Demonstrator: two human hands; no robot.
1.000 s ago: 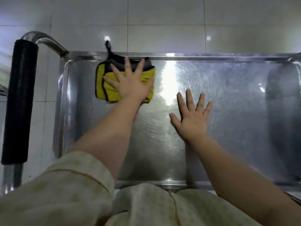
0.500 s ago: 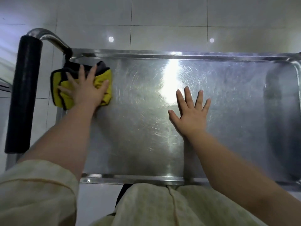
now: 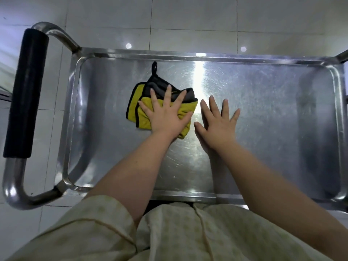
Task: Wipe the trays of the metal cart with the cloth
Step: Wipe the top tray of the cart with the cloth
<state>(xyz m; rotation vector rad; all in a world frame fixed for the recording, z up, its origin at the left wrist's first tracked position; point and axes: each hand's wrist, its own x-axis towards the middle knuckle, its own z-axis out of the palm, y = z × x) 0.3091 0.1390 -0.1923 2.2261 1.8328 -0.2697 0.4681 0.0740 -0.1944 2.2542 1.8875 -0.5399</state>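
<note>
The top tray [image 3: 273,113] of the metal cart is a shiny, scratched steel pan with a raised rim. A folded yellow and dark grey cloth [image 3: 135,104] with a black hanging loop lies on the tray left of its middle. My left hand [image 3: 167,117] presses flat on the cloth with fingers spread, covering its right part. My right hand [image 3: 218,125] rests flat on the bare metal just right of the cloth, fingers apart, holding nothing.
The cart's push handle with a black foam grip [image 3: 24,91] stands off the tray's left end on a curved steel tube [image 3: 13,189]. White floor tiles [image 3: 188,19] lie beyond the far rim. My pale sleeves and clothing fill the bottom of the view.
My left hand has slid the cloth from the tray's far left corner rightward and toward me, to near the middle. My right hand has stayed flat in about the same spot.
</note>
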